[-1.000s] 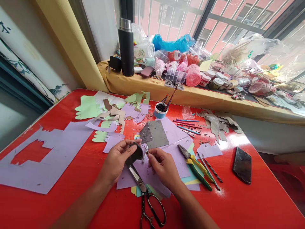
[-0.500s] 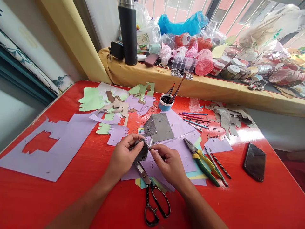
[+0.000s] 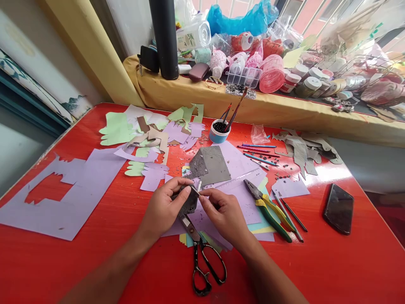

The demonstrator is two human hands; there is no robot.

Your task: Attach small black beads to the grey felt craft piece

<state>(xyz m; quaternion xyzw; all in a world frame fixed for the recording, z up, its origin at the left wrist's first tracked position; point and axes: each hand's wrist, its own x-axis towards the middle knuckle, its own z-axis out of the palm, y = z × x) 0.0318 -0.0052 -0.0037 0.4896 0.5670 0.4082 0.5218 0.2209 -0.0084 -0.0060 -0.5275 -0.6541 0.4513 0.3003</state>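
Between thumb and fingers, my left hand (image 3: 169,204) grips a small dark grey textured piece (image 3: 189,205); its exact kind does not show. My right hand (image 3: 223,213) pinches a thin metallic rod-like tool (image 3: 195,191), whose far end meets the top of the grey piece near my left thumb. Under my hands lie scissors (image 3: 196,242), their black handles toward me and the blade tips hidden beneath the grey piece. Just beyond, a flat dark grey sheet (image 3: 217,164) rests on purple paper (image 3: 243,202).
Green-and-yellow pliers (image 3: 268,209) and thin rods lie right of my right hand, with a phone (image 3: 338,209) farther right. A small tub (image 3: 219,131) of black bits holds brushes. Paper cut-outs (image 3: 152,143) cover the left; grey scraps (image 3: 300,150) lie far right.
The view has shifted slightly, so the shelf sits higher in the picture. My hands keep nearly the same grip; the thin tool's angle at the grey piece has changed a little.
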